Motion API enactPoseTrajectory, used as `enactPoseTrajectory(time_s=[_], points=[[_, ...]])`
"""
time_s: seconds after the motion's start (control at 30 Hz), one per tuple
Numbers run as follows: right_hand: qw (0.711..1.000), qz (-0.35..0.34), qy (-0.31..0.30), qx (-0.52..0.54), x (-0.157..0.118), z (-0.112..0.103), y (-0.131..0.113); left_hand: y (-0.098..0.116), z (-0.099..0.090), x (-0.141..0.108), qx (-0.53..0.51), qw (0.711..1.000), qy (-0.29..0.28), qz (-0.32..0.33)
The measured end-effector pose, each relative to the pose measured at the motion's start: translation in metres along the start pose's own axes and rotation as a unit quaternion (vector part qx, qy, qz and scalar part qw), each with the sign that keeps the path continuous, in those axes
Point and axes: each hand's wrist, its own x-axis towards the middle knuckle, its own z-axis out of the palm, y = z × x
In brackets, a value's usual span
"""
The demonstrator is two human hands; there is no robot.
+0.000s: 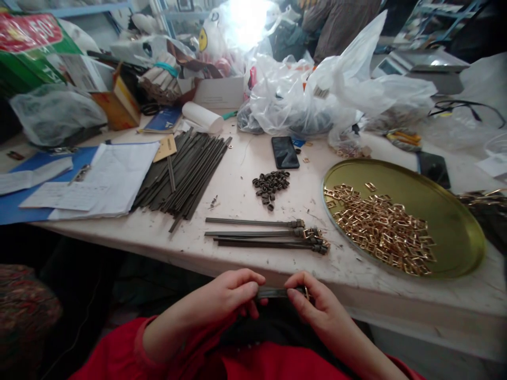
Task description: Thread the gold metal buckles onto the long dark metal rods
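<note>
Between my two hands, just in front of the table edge, stretches a dark strap [273, 293]. My left hand [237, 293] pinches its left part, thumb on top. At the other end, my right hand [307, 298] grips the strap by a gold buckle [306, 292], which the fingers partly cover. Closest on the table lie several buckled straps [261, 243], side by side with their gold buckles to the right. Behind them sits a small heap of dark strap loops [271, 184]. Loose buckles [388, 232] are piled on a round gold tray [455, 237] at the right.
A stack of plain dark strips [194, 174] lies left of centre, beside papers [114, 174] and a blue folder [24, 206]. A phone [285, 152] rests behind the loops. Plastic bags [293, 100] crowd the back. A person [340, 26] stands beyond the table.
</note>
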Motion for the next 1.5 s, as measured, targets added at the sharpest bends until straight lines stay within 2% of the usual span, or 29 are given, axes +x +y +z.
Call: enactPoseTrajectory(time_s=[0.07,0.13,0.27,0.43,0.53,0.73,0.83,0.97,1.07,1.23,1.3,1.4,1.5], points=[[1.0,0.015,0.0,0.019,-0.002,0.003,0.003,-0.005,0.0,0.0,-0.055,0.998,-0.002,-0.028],[0.999,0.015,0.0,0.028,-0.003,0.008,0.007,-0.009,0.006,0.003,-0.066,0.998,0.005,-0.023],[1.0,-0.012,0.007,0.012,-0.008,0.015,0.012,-0.01,0.022,0.01,0.005,0.999,0.029,0.015],[0.998,-0.031,0.018,-0.049,-0.015,0.009,0.015,-0.009,0.025,0.006,0.013,1.0,0.0,0.012],[0.997,-0.032,0.015,-0.067,-0.017,0.008,0.018,-0.01,0.026,0.003,0.014,1.0,0.025,-0.005],[0.994,-0.071,-0.009,-0.088,-0.021,0.015,0.03,-0.015,0.04,0.007,0.07,0.995,0.068,-0.003],[0.992,-0.094,0.007,-0.085,-0.024,0.015,0.036,-0.016,0.042,0.007,0.079,0.995,0.056,0.004],[0.988,-0.127,0.003,-0.084,-0.026,0.013,0.041,-0.015,0.04,0.004,0.095,0.995,0.002,-0.017],[0.988,-0.141,-0.015,-0.067,-0.025,0.011,0.04,-0.012,0.042,0.005,0.161,0.987,-0.004,-0.01],[0.993,-0.112,-0.008,-0.046,-0.021,-0.001,0.023,0.001,0.043,0.011,0.301,0.949,0.039,0.084],[0.994,-0.094,-0.001,-0.046,-0.02,-0.007,0.015,0.008,0.039,0.011,0.336,0.936,0.059,0.088],[0.996,-0.078,0.027,-0.031,-0.021,-0.011,0.008,0.015,0.034,0.008,0.349,0.931,0.078,0.07],[0.993,-0.109,0.041,-0.012,-0.022,-0.007,0.009,0.017,0.036,0.01,0.339,0.935,0.075,0.069]])
